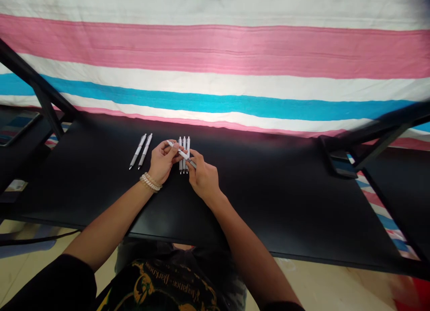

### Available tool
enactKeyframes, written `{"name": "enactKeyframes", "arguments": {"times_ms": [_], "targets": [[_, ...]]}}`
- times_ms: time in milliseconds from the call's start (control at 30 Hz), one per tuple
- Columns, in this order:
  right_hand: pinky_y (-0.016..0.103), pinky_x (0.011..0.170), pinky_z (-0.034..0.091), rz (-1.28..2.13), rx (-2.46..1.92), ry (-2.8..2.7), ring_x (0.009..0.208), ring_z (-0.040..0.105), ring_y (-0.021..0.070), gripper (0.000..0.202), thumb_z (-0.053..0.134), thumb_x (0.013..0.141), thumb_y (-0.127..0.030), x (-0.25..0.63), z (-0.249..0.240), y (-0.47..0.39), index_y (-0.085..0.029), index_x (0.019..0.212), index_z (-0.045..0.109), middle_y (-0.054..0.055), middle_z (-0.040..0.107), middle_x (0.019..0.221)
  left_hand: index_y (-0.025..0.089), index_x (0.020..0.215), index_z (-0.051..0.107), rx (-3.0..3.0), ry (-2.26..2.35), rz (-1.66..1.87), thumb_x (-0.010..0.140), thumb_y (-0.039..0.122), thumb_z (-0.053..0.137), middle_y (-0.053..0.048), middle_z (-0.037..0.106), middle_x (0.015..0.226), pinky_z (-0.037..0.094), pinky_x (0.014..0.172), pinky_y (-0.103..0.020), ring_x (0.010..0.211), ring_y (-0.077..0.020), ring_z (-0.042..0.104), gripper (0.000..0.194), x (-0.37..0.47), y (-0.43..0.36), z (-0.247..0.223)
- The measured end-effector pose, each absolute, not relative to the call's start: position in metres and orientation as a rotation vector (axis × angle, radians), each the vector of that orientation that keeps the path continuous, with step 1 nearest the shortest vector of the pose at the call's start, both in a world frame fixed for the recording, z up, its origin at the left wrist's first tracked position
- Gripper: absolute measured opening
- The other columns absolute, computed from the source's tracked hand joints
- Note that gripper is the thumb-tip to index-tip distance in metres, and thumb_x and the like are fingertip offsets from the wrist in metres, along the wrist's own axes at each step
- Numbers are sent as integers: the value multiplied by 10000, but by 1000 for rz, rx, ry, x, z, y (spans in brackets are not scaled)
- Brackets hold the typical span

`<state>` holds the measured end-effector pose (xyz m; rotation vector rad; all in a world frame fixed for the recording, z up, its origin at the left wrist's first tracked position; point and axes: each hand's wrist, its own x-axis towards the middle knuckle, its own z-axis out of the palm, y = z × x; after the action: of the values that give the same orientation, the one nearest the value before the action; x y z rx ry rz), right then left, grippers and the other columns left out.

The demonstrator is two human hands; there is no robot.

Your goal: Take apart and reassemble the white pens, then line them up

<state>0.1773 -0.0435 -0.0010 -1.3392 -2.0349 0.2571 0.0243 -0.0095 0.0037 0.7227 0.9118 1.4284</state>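
A white pen (181, 153) lies slanted between both hands, held just above the black table (268, 190). My left hand (163, 161), with a beaded bracelet on the wrist, pinches the pen's upper end. My right hand (203, 176) grips its lower, darker end. Behind the hands, three white pens (184, 145) lie side by side, partly hidden. Two more white pens (141, 151) lie parallel to the left of my left hand.
A striped pink, white and blue cloth (215, 69) hangs behind the table. Black frame bars rise at the left (40, 91) and right (379, 127). A dark tray-like object (16, 123) sits at far left.
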Motion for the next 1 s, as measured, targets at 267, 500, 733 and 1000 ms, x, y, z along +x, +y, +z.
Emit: {"name": "enactKeyframes", "arguments": {"times_ms": [267,500,733,1000], "targets": [[264,677,493,202,-1334,-2043,776,721,199,367,411,1024,-312,177,0,-44,-168,1356,475,74,760,982,156,976,606,727,905,1408,757,358,820,-51,726,852,599,792,-333,813,-183,731,367,24,-8,1],[267,686,507,360,-1359,-1987,779,727,199,329,457,1003,-293,175,4,-45,-188,1309,516,72,763,1006,151,989,601,738,878,1383,759,365,819,-57,725,861,602,787,-334,829,-192,734,382,23,-8,1],[236,552,527,1084,-1237,-1609,517,667,121,331,480,998,-418,175,10,-43,-185,1230,513,33,760,863,171,997,584,767,861,1383,758,376,818,-59,726,885,600,775,-326,847,-197,735,392,22,-8,3],[234,465,493,1330,-1150,-1434,606,685,154,537,530,940,-538,177,11,-37,-168,1313,421,87,744,925,185,1002,577,775,827,1372,760,388,813,-49,724,878,594,787,-333,875,-201,729,394,21,-8,6]]}}
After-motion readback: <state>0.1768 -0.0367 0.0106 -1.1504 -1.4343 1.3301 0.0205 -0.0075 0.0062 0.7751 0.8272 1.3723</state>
